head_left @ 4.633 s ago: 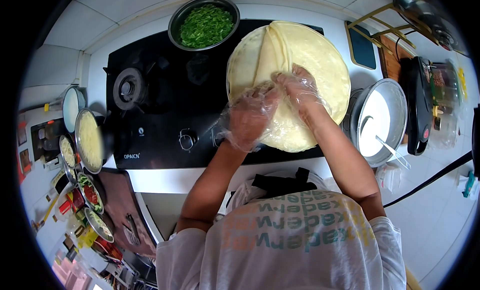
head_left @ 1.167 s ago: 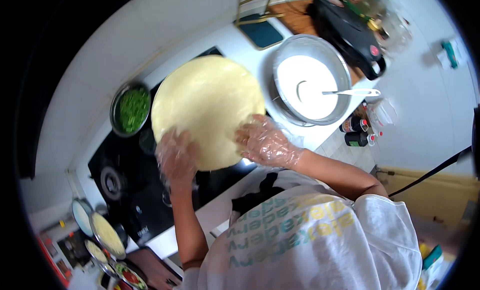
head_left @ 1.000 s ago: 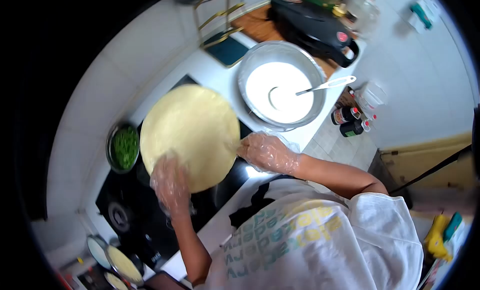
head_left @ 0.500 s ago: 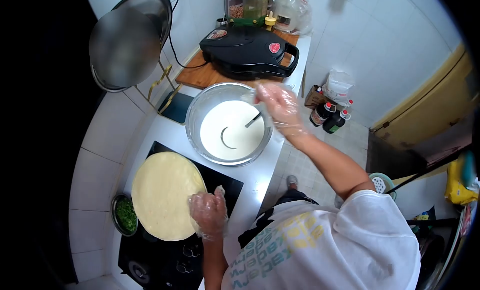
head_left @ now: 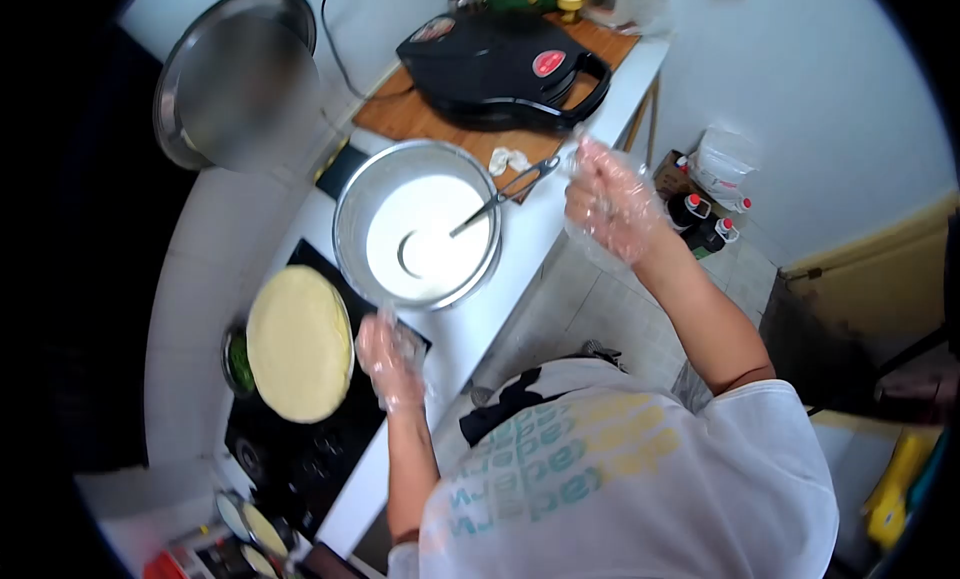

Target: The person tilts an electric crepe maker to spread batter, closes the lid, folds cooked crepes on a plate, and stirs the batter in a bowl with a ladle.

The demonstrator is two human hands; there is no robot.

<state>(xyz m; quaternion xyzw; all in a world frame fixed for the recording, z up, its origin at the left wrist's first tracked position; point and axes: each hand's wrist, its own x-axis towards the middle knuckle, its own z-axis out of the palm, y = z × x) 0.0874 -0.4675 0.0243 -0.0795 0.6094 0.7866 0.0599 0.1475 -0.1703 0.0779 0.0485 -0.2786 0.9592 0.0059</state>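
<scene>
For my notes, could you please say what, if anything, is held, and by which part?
No clear hold: the right hand is by the ladle handle, the left hand beside the flatbread stack.

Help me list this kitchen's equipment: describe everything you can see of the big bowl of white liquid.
The bowl is wide, round and shiny grey, and looks like metal. It stands upright and uncovered beside the black stove, over the white counter; what lies directly under it is hidden. White liquid fills it partway, leaving bare wall below the rim. A ladle rests in it, handle sticking out past the rim. The left hand is close to the rim; whether it touches cannot be told.
</scene>
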